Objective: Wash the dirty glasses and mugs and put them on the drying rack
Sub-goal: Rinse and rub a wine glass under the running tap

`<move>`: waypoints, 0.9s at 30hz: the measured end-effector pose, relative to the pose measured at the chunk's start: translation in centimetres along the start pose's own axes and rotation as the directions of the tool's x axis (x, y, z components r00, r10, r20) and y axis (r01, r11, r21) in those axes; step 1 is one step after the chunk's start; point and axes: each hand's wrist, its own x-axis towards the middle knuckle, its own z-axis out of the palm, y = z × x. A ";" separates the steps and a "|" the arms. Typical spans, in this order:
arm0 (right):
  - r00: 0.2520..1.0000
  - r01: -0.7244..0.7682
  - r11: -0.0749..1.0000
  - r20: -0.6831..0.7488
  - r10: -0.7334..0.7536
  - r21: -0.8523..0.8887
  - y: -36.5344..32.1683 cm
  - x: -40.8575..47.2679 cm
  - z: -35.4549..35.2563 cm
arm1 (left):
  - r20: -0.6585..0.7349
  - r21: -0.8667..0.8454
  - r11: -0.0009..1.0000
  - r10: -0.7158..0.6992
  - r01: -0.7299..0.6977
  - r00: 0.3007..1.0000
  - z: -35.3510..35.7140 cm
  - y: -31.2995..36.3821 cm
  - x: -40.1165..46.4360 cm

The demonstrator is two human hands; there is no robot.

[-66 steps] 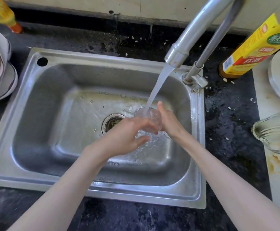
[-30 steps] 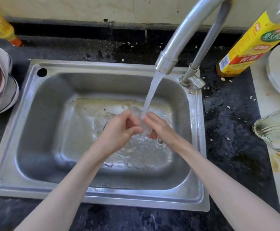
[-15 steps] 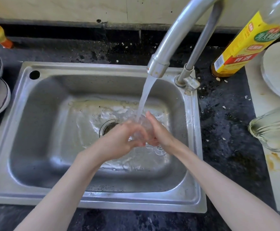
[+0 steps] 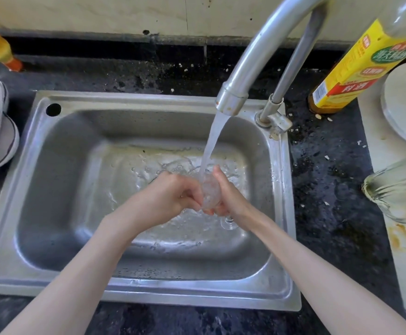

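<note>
Both hands over the sink (image 4: 148,102), left hand (image 4: 165,197) and right hand (image 4: 231,197) curled round a glass (image 4: 210,192), tap (image 4: 252,68) water running onto it

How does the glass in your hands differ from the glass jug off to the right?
The small glass is gripped between the left hand and right hand under the running tap; the jug lies untouched on the pale board. The jug looks far bigger. Both are clear glass.

Brushed steel sink (image 4: 59,131), glossy metal tap (image 4: 257,59), clear wet glass (image 4: 210,192).
</note>
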 end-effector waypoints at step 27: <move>0.997 0.056 0.997 -0.051 -0.054 0.054 0.7 0.5 0.2 | -0.205 0.060 0.998 0.030 -0.018 0.978 1.0 -0.1 0.2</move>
